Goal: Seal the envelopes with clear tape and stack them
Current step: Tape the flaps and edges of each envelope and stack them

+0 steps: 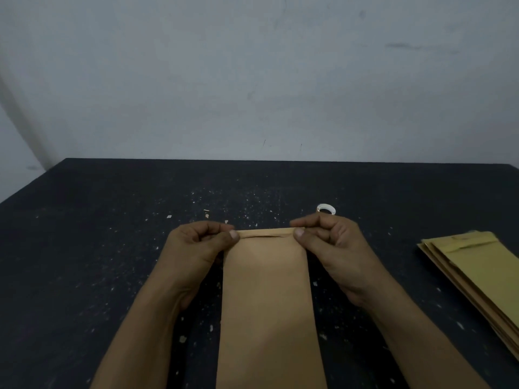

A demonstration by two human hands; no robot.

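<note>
- The brown envelope (266, 299) lies flat on the dark surface (84, 248), in the middle, directly in front of the person, with its flap end pointing away.
- The flap (265, 233) is folded down along the far edge, and no tape can be seen on it.
- The left hand (199, 242) pinches the far left corner of the envelope; its fingers (216, 227) are curled and its thumb presses on the fold.
- The right hand (328, 240) pinches the far right corner in the same way, with its fingers curled on the paper.
- A white tape roll (326, 209) sits on the surface just behind the right hand, partly hidden by it.
- A stack of envelopes (477, 276) lies well apart at the right edge, a little fanned out.
- Small pale scraps are scattered over the surface.
- Risk: if one hand lets go to reach the roll, the flap may spring open, because the crease probably is not yet firm.
- Risk: an uneven pinch could make the fold crooked, and then the tape would sit badly.
</note>
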